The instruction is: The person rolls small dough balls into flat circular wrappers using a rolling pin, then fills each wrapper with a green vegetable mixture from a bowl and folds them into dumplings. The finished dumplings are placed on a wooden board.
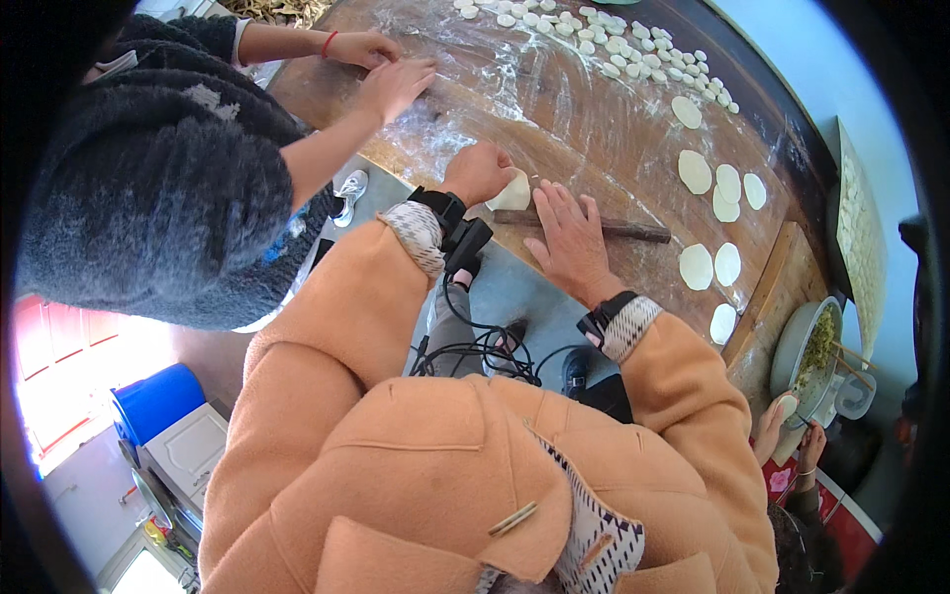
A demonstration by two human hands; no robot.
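Pinched at its far left edge by my left hand (477,174), a pale dough wrapper (513,194) lies on the floured wooden board (594,167). Under the palm and fingers of my right hand (570,236) is a dark wooden rolling pin (637,229); its left end reaches just below the wrapper. The right fingers are spread flat across the pin rather than wrapped around it. To the right lie several rolled wrappers (695,172), some overlapping. Small flattened dough pieces (616,46) are scattered along the board's far side.
At the left, a co-worker's hands (397,89) work on the board. Beyond a wooden strip (764,289) at the right sits a metal bowl of green filling (815,349) with chopsticks; another person's hand (772,427) holds a wrapper beside it. Cables (482,345) hang below the board's edge.
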